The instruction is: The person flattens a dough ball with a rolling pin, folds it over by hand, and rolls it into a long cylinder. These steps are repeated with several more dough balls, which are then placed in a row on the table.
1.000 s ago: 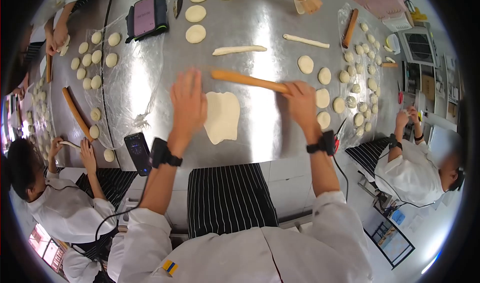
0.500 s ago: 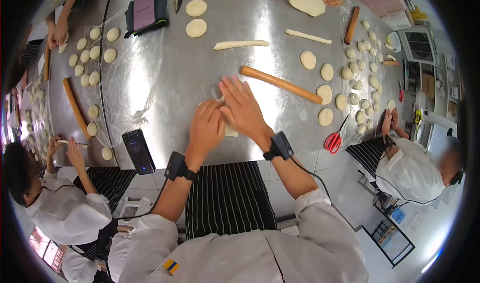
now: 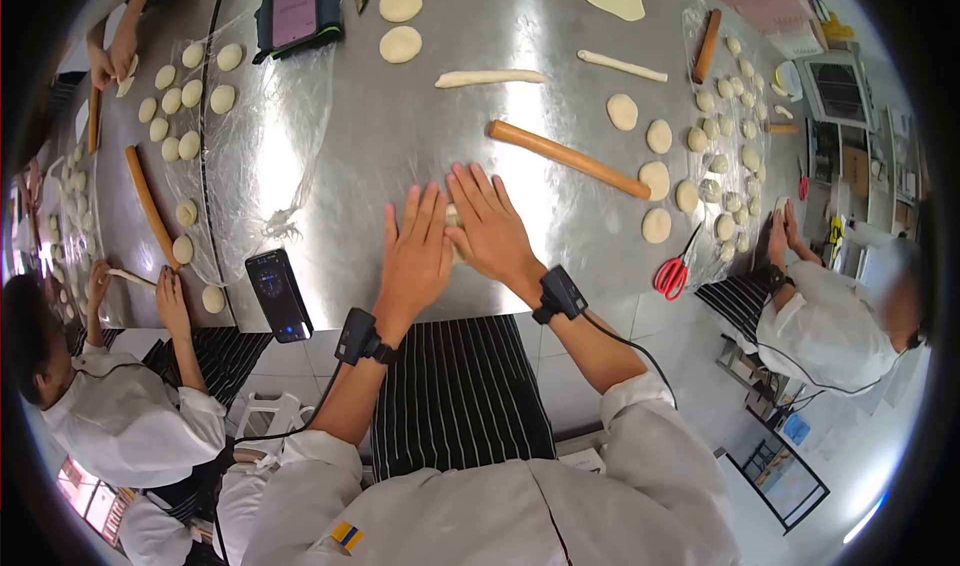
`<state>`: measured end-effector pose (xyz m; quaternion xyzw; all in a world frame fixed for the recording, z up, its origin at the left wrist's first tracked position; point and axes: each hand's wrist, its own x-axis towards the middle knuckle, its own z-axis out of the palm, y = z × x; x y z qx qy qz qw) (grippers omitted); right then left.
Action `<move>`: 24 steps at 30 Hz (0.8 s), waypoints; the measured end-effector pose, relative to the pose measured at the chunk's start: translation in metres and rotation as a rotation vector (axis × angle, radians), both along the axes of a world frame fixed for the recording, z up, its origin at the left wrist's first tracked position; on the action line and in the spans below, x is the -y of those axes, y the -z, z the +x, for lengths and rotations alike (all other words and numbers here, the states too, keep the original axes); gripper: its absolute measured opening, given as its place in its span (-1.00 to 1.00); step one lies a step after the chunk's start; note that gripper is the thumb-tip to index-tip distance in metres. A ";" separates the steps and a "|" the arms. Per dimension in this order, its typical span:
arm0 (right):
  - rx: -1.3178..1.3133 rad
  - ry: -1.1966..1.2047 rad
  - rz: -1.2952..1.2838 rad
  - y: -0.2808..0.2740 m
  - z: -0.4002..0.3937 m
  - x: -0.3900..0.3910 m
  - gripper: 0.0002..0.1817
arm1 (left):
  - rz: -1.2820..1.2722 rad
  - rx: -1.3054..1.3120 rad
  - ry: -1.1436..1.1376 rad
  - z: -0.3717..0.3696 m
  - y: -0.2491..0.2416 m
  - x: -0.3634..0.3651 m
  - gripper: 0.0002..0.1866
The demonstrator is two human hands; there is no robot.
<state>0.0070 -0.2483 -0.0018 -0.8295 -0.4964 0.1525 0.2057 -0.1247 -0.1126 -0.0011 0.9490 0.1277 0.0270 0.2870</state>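
A piece of pale dough [image 3: 453, 216] lies on the steel table, mostly hidden beneath my palms. My left hand [image 3: 414, 251] rests flat over its left part, fingers stretched forward. Beside it, my right hand [image 3: 489, 228] also lies flat on the dough, fingers extended, its thumb side close to the left hand. Just beyond my right hand is a wooden rolling pin [image 3: 570, 159], lying at a slant. Farther forward lies a rolled dough strip [image 3: 490, 79].
Dough rounds [image 3: 622, 112] and red-handled scissors [image 3: 671, 277] are on the right. A dark phone [image 3: 279, 296] sits at the near left edge, by plastic film [image 3: 290, 166]. Co-workers at both sides handle dough. A phone in a case [image 3: 296, 14] lies farther off.
My left hand has gone from curled fingers to flat, stretched ones. Both hands now press side by side on the dough. The co-worker's hands at the far side have moved back from their flat dough.
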 end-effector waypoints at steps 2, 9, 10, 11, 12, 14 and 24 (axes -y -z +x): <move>-0.007 0.029 -0.028 0.003 -0.026 0.028 -0.17 | -0.022 -0.020 0.006 -0.028 -0.001 0.012 -0.31; 0.059 0.124 0.009 -0.001 -0.035 0.002 -0.20 | 0.059 -0.042 -0.074 -0.006 -0.017 0.009 -0.30; 0.057 0.126 0.012 0.000 -0.036 0.004 -0.20 | 0.062 -0.043 -0.072 -0.011 -0.015 0.007 -0.30; 0.055 0.118 -0.015 0.003 -0.035 0.006 -0.21 | -0.025 -0.053 -0.029 -0.020 -0.011 0.004 -0.28; 0.052 0.109 -0.041 0.004 -0.035 0.007 -0.22 | -0.112 -0.063 0.014 -0.026 -0.011 0.003 -0.26; 0.058 0.134 -0.057 0.005 -0.044 0.009 -0.22 | -0.134 -0.063 -0.018 -0.034 -0.008 0.010 -0.24; -0.096 0.330 -0.020 0.010 -0.128 0.041 -0.14 | -0.251 0.003 -0.187 -0.088 -0.002 0.077 -0.21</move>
